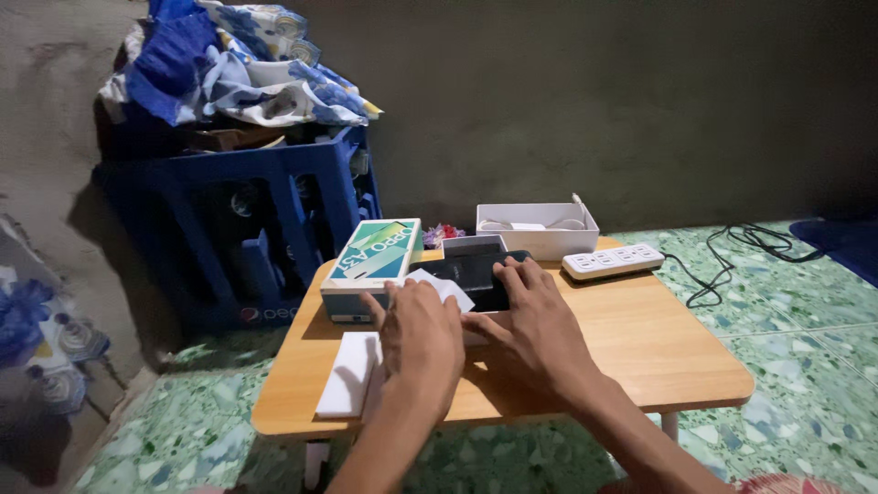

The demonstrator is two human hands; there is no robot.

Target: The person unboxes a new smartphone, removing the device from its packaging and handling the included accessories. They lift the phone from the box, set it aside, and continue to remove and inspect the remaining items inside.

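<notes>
Blue plastic bottle crate (274,238), heaped with crumpled blue-and-white patterned cloth (242,64), stands against a rough grey wall at the left of a green speckled terrazzo floor (805,320). Beside it sits a low wooden folding table with rounded corners (658,348), where a person works with both bare hands.

At the table's far edge rests an open white rectangular box tray (540,230), and to its right a white multi-socket power strip (613,262), its black cable (732,256) trailing away across the floor. On the table's left corner lies a rectangular teal-and-white phone box lid (375,261), printed face up, with a smaller grey open tray (473,244) just behind the hands. A white foam pad (347,375) lies flat near the front left edge.

The left hand (421,338) rests palm down, fingers spread, on a white sheet of paper (444,285) beside the lid. The right hand (535,329) lies close alongside, fingers extended onto a black glossy smartphone (476,273) at the table's centre, touching it rather than gripping. The two hands are nearly side by side, neither closed.
</notes>
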